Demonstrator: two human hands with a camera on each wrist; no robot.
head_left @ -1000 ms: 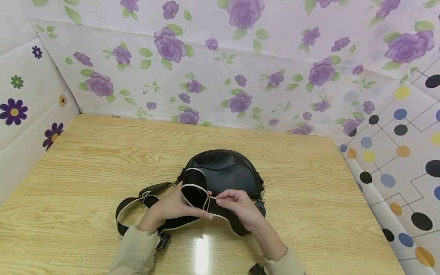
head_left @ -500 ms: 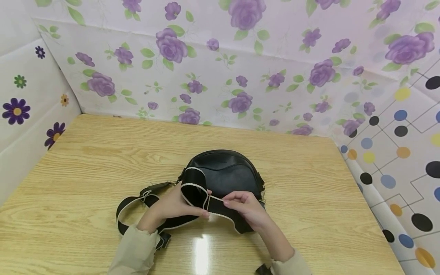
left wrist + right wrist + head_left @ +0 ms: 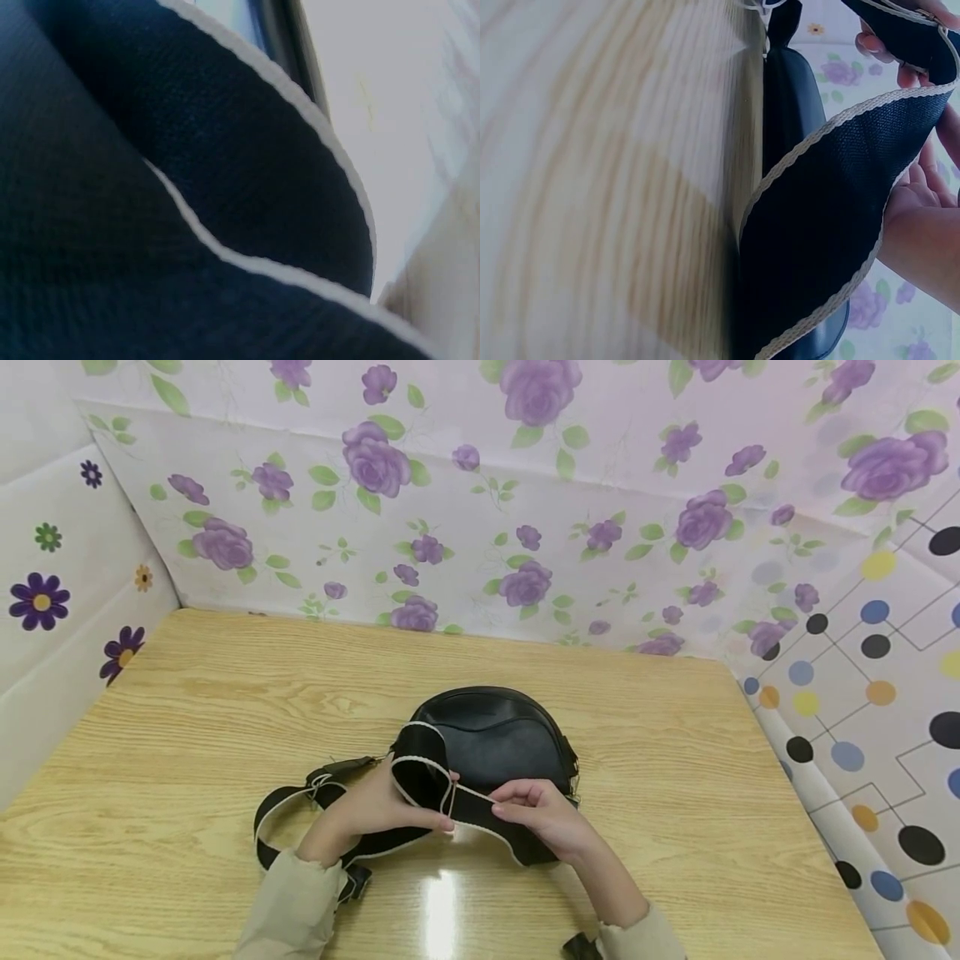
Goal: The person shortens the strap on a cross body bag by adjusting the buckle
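A black half-moon handbag (image 3: 495,739) sits on the table with its wide black strap (image 3: 480,810), edged in white, in front of it. My left hand (image 3: 375,806) holds the strap where it forms an upright loop (image 3: 420,760), at a thin slider buckle (image 3: 452,799). Just to the right, my right hand (image 3: 543,814) pinches the strap's upper edge between thumb and fingertips. In the left wrist view, the folded strap (image 3: 255,150) nearly fills the picture and hides the fingers. The right wrist view shows the strap (image 3: 832,202) twisting between the hands.
Another strap loop (image 3: 262,827) lies on the wood-grain table (image 3: 187,710) at left. A dark strap end (image 3: 356,883) sticks out by the left sleeve, another dark piece (image 3: 579,946) by the right sleeve. Flowered sheeting (image 3: 450,568) stands behind.
My right hand has slid slightly right along the strap, away from the slider. The strap between the hands lies straighter. My left hand stays nearly in place.
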